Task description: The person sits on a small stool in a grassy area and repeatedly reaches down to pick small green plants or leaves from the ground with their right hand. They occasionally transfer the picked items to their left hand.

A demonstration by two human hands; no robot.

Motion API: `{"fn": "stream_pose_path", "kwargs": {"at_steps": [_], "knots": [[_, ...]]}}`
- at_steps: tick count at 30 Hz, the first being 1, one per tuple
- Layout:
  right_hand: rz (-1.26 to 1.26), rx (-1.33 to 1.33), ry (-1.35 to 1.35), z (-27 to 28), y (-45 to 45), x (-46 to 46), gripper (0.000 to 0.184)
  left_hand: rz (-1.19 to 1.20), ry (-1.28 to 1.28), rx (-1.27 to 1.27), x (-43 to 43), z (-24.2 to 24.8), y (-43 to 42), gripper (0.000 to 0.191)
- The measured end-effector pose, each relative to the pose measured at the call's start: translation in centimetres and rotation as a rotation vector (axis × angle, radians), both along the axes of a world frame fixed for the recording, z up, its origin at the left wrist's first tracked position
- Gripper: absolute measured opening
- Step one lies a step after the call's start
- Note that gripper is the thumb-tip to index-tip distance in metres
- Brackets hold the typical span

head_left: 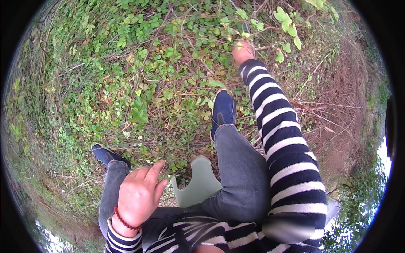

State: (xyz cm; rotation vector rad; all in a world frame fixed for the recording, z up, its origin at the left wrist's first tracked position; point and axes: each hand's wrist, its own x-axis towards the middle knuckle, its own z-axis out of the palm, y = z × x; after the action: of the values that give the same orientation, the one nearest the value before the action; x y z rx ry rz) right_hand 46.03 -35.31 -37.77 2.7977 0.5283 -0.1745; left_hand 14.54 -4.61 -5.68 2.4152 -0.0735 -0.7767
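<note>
My left hand (138,189) hangs above my left thigh, back upward, with the thumb apart from the fingers and nothing visible in it. A red bead bracelet (126,220) circles that wrist. Stretched far forward, my right hand (243,51) is among thin vine stems (258,47) and leaves at the upper right. Its fingers are hidden or blurred, so whether it grips a stem does not show. Lobed green leaves (284,20) hang just beyond it.
Low green plants (177,57) and dry twigs cover the ground. A pale green plastic stool (201,182) shows between my legs. My navy shoes (224,107) rest among the plants. Dry brown brush (341,104) lies to the right.
</note>
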Motion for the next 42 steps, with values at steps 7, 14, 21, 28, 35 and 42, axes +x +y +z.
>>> {"fn": "stream_pose_path", "kwargs": {"at_steps": [7, 14, 21, 28, 35, 42], "knots": [[-0.243, 0.109, 0.181, -1.1, -0.3, 0.9, 0.023, 0.006, 0.022, -0.027, 0.1, 0.0, 0.4, 0.043], [-0.150, 0.099, 0.079, -1.8, 0.0, 0.7, 0.017, -0.008, 0.017, -0.013, -0.6, 0.5, 0.3, 0.043], [-0.510, 0.337, 0.169, 1.3, -0.1, -2.2, 0.019, -0.018, 0.022, -0.041, -0.5, 0.9, 0.2, 0.044], [-0.504, 0.322, 0.384, 3.6, 3.4, -1.6, 0.073, -0.021, 0.029, -0.028, -0.6, 0.6, 0.0, 0.044], [-0.340, 0.293, 0.432, 1.6, 3.4, 0.0, 0.074, -0.036, 0.010, -0.034, -0.8, 0.5, -0.4, 0.045], [-0.429, 0.667, 0.403, -3.3, 2.1, 0.8, 0.035, -0.037, 0.013, -0.013, -0.7, 1.4, -0.2, 0.046]]}}
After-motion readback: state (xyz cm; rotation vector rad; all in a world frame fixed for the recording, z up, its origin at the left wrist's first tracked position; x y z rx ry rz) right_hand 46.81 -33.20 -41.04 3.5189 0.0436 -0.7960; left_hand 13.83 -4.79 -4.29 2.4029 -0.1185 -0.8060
